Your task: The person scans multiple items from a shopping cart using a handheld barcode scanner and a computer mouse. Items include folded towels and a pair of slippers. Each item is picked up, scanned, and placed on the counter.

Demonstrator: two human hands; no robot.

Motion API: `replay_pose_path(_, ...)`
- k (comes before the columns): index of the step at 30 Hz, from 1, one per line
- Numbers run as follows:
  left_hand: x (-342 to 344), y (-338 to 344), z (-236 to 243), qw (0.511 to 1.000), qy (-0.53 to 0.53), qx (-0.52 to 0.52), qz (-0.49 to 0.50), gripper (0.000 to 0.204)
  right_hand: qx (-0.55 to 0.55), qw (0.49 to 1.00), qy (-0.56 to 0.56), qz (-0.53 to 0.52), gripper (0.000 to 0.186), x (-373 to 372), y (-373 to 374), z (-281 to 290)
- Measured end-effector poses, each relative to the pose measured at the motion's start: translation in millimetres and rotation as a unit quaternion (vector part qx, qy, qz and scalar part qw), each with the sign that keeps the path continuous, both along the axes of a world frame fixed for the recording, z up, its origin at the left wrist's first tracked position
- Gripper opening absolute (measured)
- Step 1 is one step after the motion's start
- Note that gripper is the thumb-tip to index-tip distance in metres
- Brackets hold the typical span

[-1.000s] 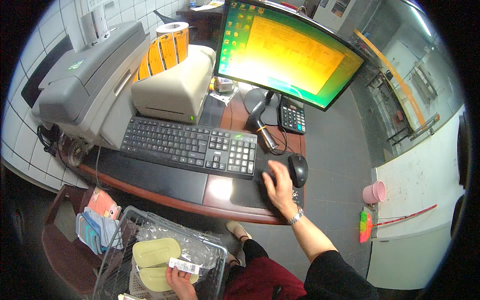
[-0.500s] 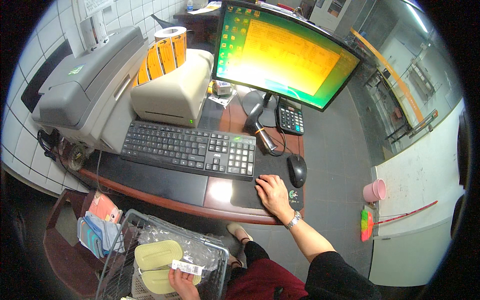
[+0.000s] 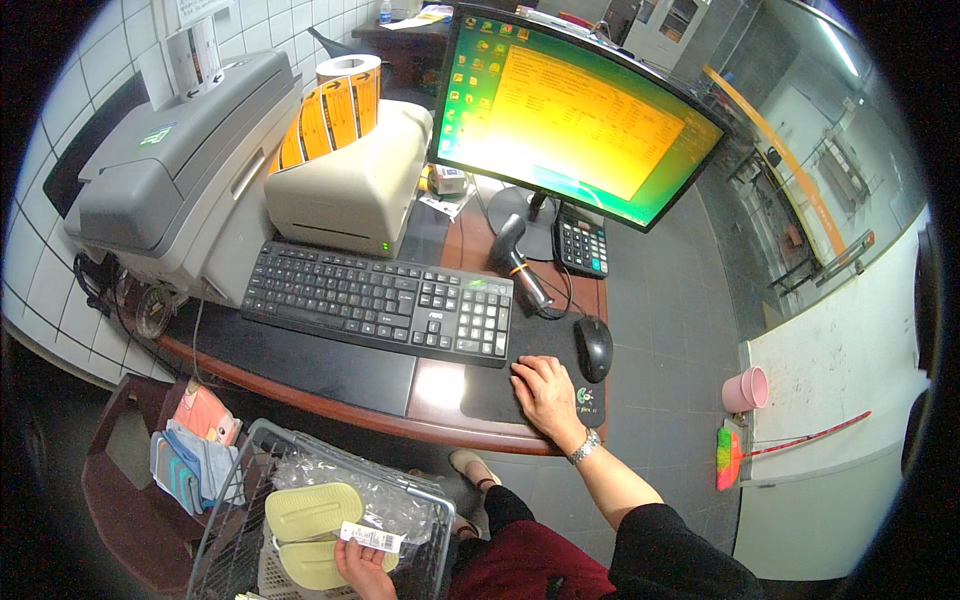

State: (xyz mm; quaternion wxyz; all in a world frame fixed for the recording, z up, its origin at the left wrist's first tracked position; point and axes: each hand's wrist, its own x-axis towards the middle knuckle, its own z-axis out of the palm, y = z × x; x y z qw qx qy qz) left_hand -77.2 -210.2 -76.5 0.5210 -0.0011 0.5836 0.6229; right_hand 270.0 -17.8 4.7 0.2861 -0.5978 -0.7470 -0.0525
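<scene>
My left hand [image 3: 364,570] pinches a white price tag [image 3: 370,537] at its lower edge. The tag lies over a pair of pale green slippers [image 3: 314,512] in a grey wire basket [image 3: 222,520], with crumpled clear plastic behind them. My right hand [image 3: 545,394], a metal watch on its wrist, rests palm down on the black mouse pad [image 3: 490,398]. Its fingers are lightly bent and hold nothing. Just beyond its fingertips is the black keyboard [image 3: 378,300]. The black mouse [image 3: 594,349] sits a little farther to the right, untouched.
A handheld scanner [image 3: 520,262] and a calculator [image 3: 582,244] stand below the lit monitor [image 3: 580,115]. At the left are a label printer [image 3: 345,195] with an orange label roll and a larger grey printer [image 3: 175,170]. Folded cloths [image 3: 195,462] lie beside the basket.
The whole picture has shifted very slightly. Both hands keep the same places, the left on the tag and the right on the mouse pad.
</scene>
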Motion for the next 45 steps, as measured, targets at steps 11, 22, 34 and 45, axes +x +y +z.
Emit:
replay_pose_path(11,4,3,9,1.000,-0.010,0.008,0.008,0.044,-0.013,1.000,0.007,0.004,0.022,2,1,2)
replay_pose_path(22,12,5,16,1.000,-0.007,0.022,-0.011,0.064,-0.011,1.000,0.009,0.002,0.020,3,2,0)
replay_pose_path(34,-3,24,33,0.997,0.047,-0.021,-0.056,0.042,-0.007,1.000,-0.004,0.020,0.018,12,9,-11)
replay_pose_path(45,-11,36,29,0.997,0.031,0.008,-0.072,0.046,-0.011,0.999,-0.038,0.033,0.019,14,7,-18)
